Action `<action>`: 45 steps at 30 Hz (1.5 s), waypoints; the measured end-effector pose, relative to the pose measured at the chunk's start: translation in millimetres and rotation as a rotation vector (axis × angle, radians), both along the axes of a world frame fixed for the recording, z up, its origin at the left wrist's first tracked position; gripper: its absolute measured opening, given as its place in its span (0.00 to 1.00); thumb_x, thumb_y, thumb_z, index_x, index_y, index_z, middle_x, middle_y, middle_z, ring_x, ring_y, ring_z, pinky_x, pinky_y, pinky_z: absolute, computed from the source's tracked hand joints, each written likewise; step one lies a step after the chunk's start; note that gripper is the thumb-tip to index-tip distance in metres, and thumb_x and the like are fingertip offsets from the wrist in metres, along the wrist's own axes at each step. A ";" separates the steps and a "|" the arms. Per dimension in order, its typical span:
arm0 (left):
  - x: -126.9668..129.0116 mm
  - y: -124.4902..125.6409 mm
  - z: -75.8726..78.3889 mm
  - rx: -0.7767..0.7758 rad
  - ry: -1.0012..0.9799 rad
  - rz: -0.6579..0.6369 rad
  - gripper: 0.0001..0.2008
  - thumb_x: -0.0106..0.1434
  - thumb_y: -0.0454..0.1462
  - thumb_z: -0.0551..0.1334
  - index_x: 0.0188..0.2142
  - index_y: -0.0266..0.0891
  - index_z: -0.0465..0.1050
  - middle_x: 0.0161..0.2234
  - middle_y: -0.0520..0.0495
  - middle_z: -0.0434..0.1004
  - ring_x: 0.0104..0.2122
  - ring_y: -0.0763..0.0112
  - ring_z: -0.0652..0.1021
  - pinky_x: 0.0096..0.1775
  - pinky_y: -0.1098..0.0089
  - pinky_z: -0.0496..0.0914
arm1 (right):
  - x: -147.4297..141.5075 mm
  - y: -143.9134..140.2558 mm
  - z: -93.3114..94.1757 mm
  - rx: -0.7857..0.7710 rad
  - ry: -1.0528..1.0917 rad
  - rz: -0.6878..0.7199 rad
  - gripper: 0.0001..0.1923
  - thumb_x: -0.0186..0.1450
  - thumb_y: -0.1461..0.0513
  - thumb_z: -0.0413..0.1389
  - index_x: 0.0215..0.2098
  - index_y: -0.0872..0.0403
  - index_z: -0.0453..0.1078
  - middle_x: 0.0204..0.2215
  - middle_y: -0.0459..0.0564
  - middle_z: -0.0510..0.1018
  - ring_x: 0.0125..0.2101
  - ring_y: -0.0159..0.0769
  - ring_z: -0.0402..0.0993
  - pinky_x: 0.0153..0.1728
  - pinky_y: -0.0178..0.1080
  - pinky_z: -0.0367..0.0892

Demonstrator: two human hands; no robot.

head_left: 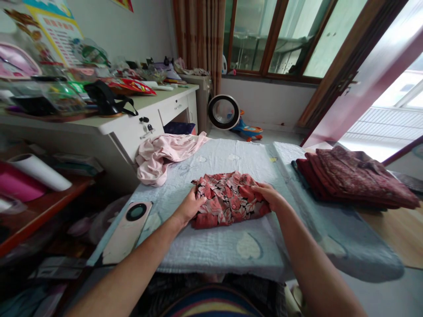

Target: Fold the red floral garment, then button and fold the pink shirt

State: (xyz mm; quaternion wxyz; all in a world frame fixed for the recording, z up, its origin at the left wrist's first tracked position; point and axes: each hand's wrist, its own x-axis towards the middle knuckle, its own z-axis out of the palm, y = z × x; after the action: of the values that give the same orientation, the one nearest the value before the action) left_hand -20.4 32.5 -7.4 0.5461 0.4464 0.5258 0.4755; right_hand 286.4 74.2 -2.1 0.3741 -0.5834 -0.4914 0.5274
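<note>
A folded floral shirt [231, 198], red and pink with leaf shapes and a button at its front, lies on a pale blue cloth [211, 251] with heart shapes. My left hand [191, 206] grips its left side, thumb on top and the other fingers partly hidden. At the opposite side my right hand [269, 194] holds the shirt's edge, with fingers lying over the top. To the left of my left forearm rests a phone [127, 231] with a round black camera ring.
Folded dark red clothes [357, 178] are stacked at the right. A pink garment [165, 154] lies crumpled at the far left corner. Beyond it stands a cluttered white desk [132, 141]. A washing machine with its round door [224, 112] swung out is at the back.
</note>
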 end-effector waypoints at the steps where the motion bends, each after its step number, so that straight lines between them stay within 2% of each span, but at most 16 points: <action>1: 1.0 1.2 -0.1 0.013 0.001 0.006 0.26 0.52 0.32 0.66 0.52 0.39 0.70 0.49 0.44 0.78 0.49 0.60 0.77 0.54 0.59 0.69 | -1.7 -1.3 0.8 0.001 0.044 -0.005 0.17 0.50 0.51 0.65 0.28 0.53 0.68 0.14 0.40 0.68 0.16 0.28 0.63 0.19 0.31 0.58; 4: -0.6 7.0 7.0 0.024 -0.069 0.013 0.26 0.50 0.30 0.65 0.51 0.38 0.71 0.46 0.45 0.79 0.47 0.61 0.78 0.54 0.60 0.69 | -6.5 -9.7 4.4 0.013 0.194 -0.027 0.19 0.50 0.54 0.65 0.37 0.54 0.70 0.19 0.41 0.72 0.19 0.30 0.67 0.21 0.32 0.63; 9: -16.4 13.9 21.6 -0.020 -0.154 -0.028 0.26 0.48 0.29 0.68 0.48 0.39 0.73 0.42 0.47 0.81 0.41 0.64 0.80 0.46 0.66 0.73 | -11.0 -34.5 2.5 0.067 0.177 -0.053 0.20 0.52 0.56 0.63 0.41 0.53 0.68 0.18 0.38 0.68 0.16 0.26 0.61 0.18 0.30 0.58; 13: -33.2 6.7 8.2 -0.133 -0.072 -0.025 0.21 0.49 0.31 0.70 0.45 0.37 0.74 0.40 0.45 0.81 0.40 0.64 0.80 0.43 0.68 0.74 | -10.3 -51.6 -10.6 0.025 0.072 -0.083 0.21 0.51 0.58 0.62 0.42 0.52 0.66 0.23 0.41 0.73 0.20 0.29 0.67 0.22 0.32 0.64; 15: -38.4 -0.5 -2.0 -0.152 -0.068 -0.044 0.24 0.52 0.33 0.70 0.49 0.38 0.72 0.43 0.43 0.80 0.43 0.61 0.80 0.46 0.65 0.74 | -9.8 -54.9 -17.0 0.010 0.038 -0.109 0.22 0.51 0.58 0.60 0.44 0.51 0.65 0.27 0.43 0.75 0.23 0.32 0.70 0.25 0.34 0.67; 18: -37.7 -12.0 -9.9 -0.096 -0.006 -0.018 0.34 0.54 0.33 0.70 0.59 0.44 0.62 0.52 0.41 0.76 0.51 0.60 0.77 0.55 0.59 0.69 | -12.6 -53.9 -23.8 0.014 0.051 -0.127 0.27 0.52 0.57 0.58 0.50 0.49 0.61 0.34 0.46 0.77 0.28 0.35 0.74 0.28 0.36 0.70; 20: -32.6 -17.8 -8.1 -0.020 0.067 0.011 0.39 0.53 0.32 0.69 0.62 0.46 0.59 0.58 0.42 0.71 0.56 0.61 0.73 0.61 0.58 0.61 | -17.2 -51.9 -26.0 0.064 0.067 -0.152 0.33 0.51 0.58 0.57 0.55 0.48 0.57 0.42 0.48 0.77 0.31 0.36 0.75 0.29 0.37 0.71; 23: -25.8 -22.1 1.2 0.093 0.119 -0.010 0.35 0.54 0.31 0.67 0.61 0.46 0.61 0.61 0.44 0.67 0.60 0.63 0.70 0.64 0.61 0.56 | -24.0 -51.4 -26.5 0.203 0.044 -0.175 0.37 0.50 0.61 0.55 0.59 0.45 0.56 0.51 0.48 0.74 0.42 0.38 0.75 0.36 0.38 0.73; 26: -28.8 -22.6 8.2 0.166 0.137 -0.034 0.29 0.56 0.32 0.64 0.57 0.46 0.67 0.60 0.47 0.68 0.60 0.64 0.69 0.64 0.64 0.58 | -25.0 -56.9 -27.5 0.286 -0.024 -0.150 0.32 0.53 0.62 0.53 0.58 0.47 0.61 0.51 0.47 0.75 0.48 0.40 0.73 0.45 0.41 0.72; 28: -35.3 -22.8 7.8 0.173 0.245 -0.072 0.24 0.56 0.33 0.64 0.53 0.45 0.71 0.57 0.47 0.71 0.59 0.62 0.70 0.63 0.62 0.60 | -22.2 -62.6 -30.6 0.281 -0.127 -0.138 0.28 0.55 0.62 0.52 0.55 0.49 0.64 0.47 0.48 0.77 0.46 0.40 0.73 0.48 0.43 0.70; 32: -39.9 -26.9 3.1 0.259 0.754 0.009 0.21 0.54 0.34 0.64 0.49 0.43 0.73 0.57 0.41 0.68 0.58 0.51 0.70 0.62 0.52 0.61 | -14.5 -68.7 -36.1 0.340 -0.521 -0.178 0.25 0.57 0.62 0.53 0.53 0.51 0.69 0.43 0.51 0.75 0.44 0.42 0.72 0.51 0.45 0.66; 34: -30.1 -29.9 4.3 0.403 0.942 0.035 0.22 0.57 0.34 0.62 0.52 0.42 0.71 0.62 0.39 0.62 0.59 0.48 0.68 0.62 0.50 0.59 | -12.5 -64.6 -33.8 0.415 -0.667 -0.210 0.23 0.59 0.61 0.54 0.53 0.51 0.71 0.42 0.53 0.74 0.44 0.43 0.71 0.51 0.45 0.65; 35: -21.9 -30.9 6.0 0.483 0.991 -0.004 0.21 0.59 0.35 0.61 0.53 0.42 0.71 0.63 0.38 0.61 0.60 0.49 0.67 0.62 0.50 0.59 | -12.4 -60.3 -31.3 0.453 -0.710 -0.215 0.21 0.60 0.61 0.53 0.51 0.51 0.72 0.42 0.53 0.73 0.43 0.43 0.70 0.50 0.45 0.65; 39: 23.1 -26.4 11.0 0.681 1.079 -0.348 0.19 0.65 0.37 0.57 0.55 0.44 0.70 0.64 0.42 0.63 0.65 0.53 0.60 0.66 0.50 0.51 | -14.7 -31.3 -19.7 0.561 -0.778 -0.134 0.16 0.63 0.64 0.51 0.45 0.51 0.77 0.41 0.54 0.75 0.45 0.42 0.69 0.51 0.43 0.62; 41: 46.4 -18.3 9.7 0.725 1.113 -0.498 0.20 0.67 0.39 0.57 0.58 0.44 0.68 0.66 0.44 0.61 0.67 0.55 0.57 0.66 0.50 0.48 | -15.3 -14.7 -17.3 0.545 -0.800 -0.078 0.18 0.63 0.66 0.49 0.44 0.52 0.78 0.41 0.54 0.76 0.45 0.42 0.69 0.51 0.42 0.61; 45: 83.0 3.8 1.2 0.768 1.162 -0.595 0.22 0.69 0.44 0.55 0.60 0.42 0.66 0.67 0.43 0.58 0.68 0.55 0.55 0.66 0.49 0.47 | -11.6 9.4 -21.6 0.461 -0.833 0.045 0.19 0.63 0.68 0.47 0.43 0.55 0.78 0.40 0.54 0.79 0.45 0.40 0.71 0.49 0.39 0.61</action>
State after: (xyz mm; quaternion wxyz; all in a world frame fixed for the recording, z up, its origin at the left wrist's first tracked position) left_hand 62.6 36.3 -6.2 0.0926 0.9071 0.3837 0.1460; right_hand 274.8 83.5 -23.8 0.2534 -0.6363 -0.7162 0.1337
